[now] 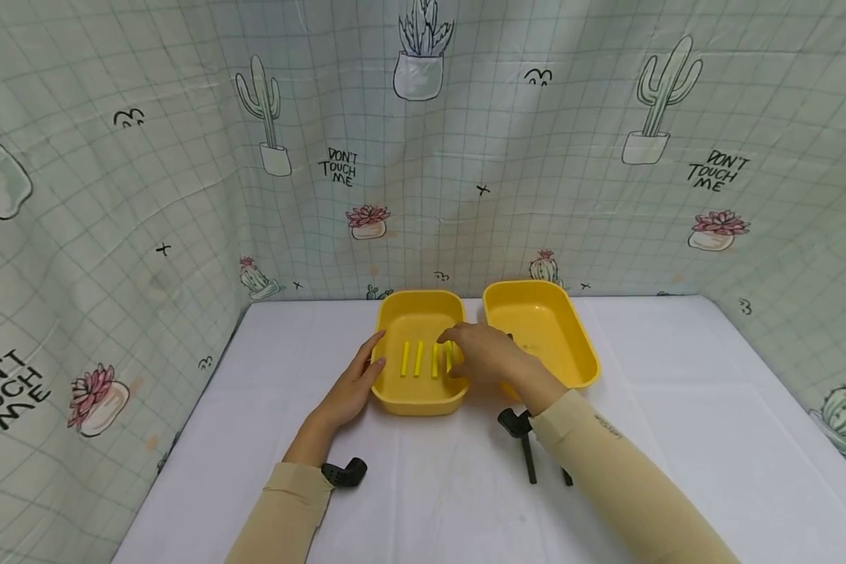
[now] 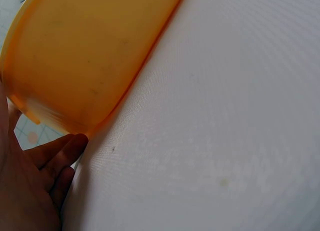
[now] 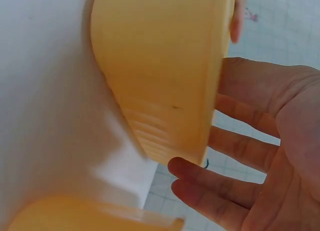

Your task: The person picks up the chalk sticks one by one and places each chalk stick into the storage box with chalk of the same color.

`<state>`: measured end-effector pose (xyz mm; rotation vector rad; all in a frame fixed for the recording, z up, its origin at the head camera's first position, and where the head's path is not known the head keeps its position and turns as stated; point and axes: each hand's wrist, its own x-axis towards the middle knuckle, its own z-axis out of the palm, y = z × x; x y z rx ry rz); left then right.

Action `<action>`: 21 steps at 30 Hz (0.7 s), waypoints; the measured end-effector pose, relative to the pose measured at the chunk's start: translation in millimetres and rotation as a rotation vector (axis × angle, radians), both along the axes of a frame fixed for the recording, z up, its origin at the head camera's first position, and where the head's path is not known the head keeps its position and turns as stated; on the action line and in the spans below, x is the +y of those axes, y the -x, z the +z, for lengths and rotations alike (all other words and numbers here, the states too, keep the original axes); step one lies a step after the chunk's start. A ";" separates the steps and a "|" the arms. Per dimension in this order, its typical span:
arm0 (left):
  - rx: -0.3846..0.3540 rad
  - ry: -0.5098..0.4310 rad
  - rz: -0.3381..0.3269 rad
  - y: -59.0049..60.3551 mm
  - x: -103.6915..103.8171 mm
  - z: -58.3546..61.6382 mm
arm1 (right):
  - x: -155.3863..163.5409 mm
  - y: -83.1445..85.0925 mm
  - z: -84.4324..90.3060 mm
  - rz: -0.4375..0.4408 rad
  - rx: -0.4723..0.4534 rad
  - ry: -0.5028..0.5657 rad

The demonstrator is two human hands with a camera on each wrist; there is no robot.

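A yellow tray (image 1: 419,403) on the table holds several thin yellow sticks (image 1: 418,359) lying side by side. Along its left side my left hand (image 1: 352,384) rests with its thumb and fingers at the rim and outer wall. My right hand (image 1: 482,351) reaches over the tray's right side, thumb and forefinger down by the rightmost yellow stick (image 1: 449,356). In the right wrist view its other fingers (image 3: 215,183) extend beside the wall; the thumb and forefinger tips are hidden behind the tray, so I cannot tell whether they pinch the stick.
A second yellow tray (image 1: 536,301) stands to the right, partly covered by the right forearm. Black sticks (image 1: 529,458) lie on the white table (image 1: 423,486) near the right sleeve. A patterned cloth (image 1: 465,157) hangs behind the table and at both sides.
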<state>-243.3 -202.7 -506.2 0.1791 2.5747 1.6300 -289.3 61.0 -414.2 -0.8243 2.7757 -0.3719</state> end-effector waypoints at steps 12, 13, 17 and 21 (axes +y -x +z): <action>-0.009 0.013 0.005 -0.1 1.5 0.2 | -2.9 8.9 -16.0 -0.022 -0.045 -0.012; -0.008 0.015 0.004 -0.2 1.7 0.6 | -3.1 9.7 -17.4 -0.024 -0.046 -0.012; -0.007 0.018 0.003 -1.5 2.1 3.0 | -5.2 13.5 -21.5 -0.033 -0.057 -0.017; -0.003 0.017 0.003 -2.4 2.4 4.6 | -8.9 17.3 -23.8 -0.050 -0.074 -0.023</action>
